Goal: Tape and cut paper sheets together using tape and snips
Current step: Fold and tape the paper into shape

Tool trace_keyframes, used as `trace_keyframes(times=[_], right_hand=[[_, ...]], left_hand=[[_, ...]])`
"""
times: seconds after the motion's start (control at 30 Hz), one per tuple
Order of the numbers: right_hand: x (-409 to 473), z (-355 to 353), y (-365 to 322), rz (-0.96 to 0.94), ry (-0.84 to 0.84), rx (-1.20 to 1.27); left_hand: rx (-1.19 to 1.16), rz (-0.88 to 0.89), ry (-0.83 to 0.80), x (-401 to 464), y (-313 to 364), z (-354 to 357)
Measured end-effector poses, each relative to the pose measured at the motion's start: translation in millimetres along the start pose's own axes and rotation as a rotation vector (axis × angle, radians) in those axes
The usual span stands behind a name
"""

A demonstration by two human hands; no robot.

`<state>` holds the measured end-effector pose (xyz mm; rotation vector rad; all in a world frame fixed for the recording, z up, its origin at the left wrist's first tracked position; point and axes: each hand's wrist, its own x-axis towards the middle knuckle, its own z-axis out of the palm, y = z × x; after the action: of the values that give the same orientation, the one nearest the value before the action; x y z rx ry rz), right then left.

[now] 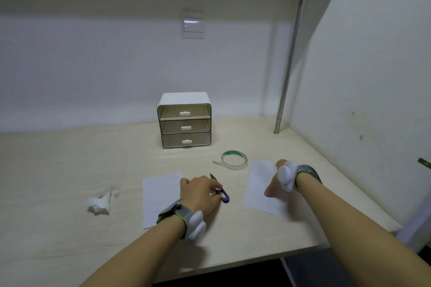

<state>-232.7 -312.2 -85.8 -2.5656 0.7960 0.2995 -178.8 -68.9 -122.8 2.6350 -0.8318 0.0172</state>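
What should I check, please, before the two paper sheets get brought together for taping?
1. Snips in hand: ok, the left hand grips the purple snips.
2. Right sheet secured: ok, the right hand is on it, though the grip is blurred.
3. Left sheet lying flat: ok, partly under the left wrist.
4. Sheets touching: not ok, bare desk lies between them.
5. Tape roll at hand: ok, it lies flat behind the sheets, a loose end sticking out.
6. Crumpled scrap out of the way: ok, left of both sheets.
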Motion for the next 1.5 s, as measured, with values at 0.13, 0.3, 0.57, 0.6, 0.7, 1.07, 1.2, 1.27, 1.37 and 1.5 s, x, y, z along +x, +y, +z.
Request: trace_keyframes(times=[0.13,0.3,0.57,0.6,0.7,1.07,1.2,1.27,1.37,1.5], right_hand=[[-1,-1,5,-0.046,0.058,0.211],[-21,-3,-4,-0.175,0.109,0.705],[-51,-15,-61,-0.378,0.043,1.109],[-53,-13,-71,-0.384,0.025,1.116],[-58,6,-96,-0.385,-0.115,0.970],[-55,75,-166,-0.372,-0.140,0.921],[-54,89,-163,-0.340,-0.065,0.872],[-53,94,-159,-0.342,-0.038,0.834],[-55,98,-153,-0.340,-0.079,0.799],[-57,101,-149,-0.350,-0.113,0.728]], left_hand=[[-0.094,-0.032,-0.015,6,9,2],[-0.503,-0.128,-0.010,13,23,-9],[-0.858,-0.066,-0.151,-7,-5,-53],[-0.870,-0.085,-0.102,-11,-14,-59],[-0.888,-0.183,0.062,-20,-44,-77],[-0.864,-0.396,0.138,-49,-110,-98],[-0.802,-0.409,0.096,-53,-117,-87],[-0.810,-0.414,0.075,-56,-117,-81],[-0.811,-0.418,0.063,-59,-119,-76],[-0.810,-0.453,0.076,-61,-122,-71]])
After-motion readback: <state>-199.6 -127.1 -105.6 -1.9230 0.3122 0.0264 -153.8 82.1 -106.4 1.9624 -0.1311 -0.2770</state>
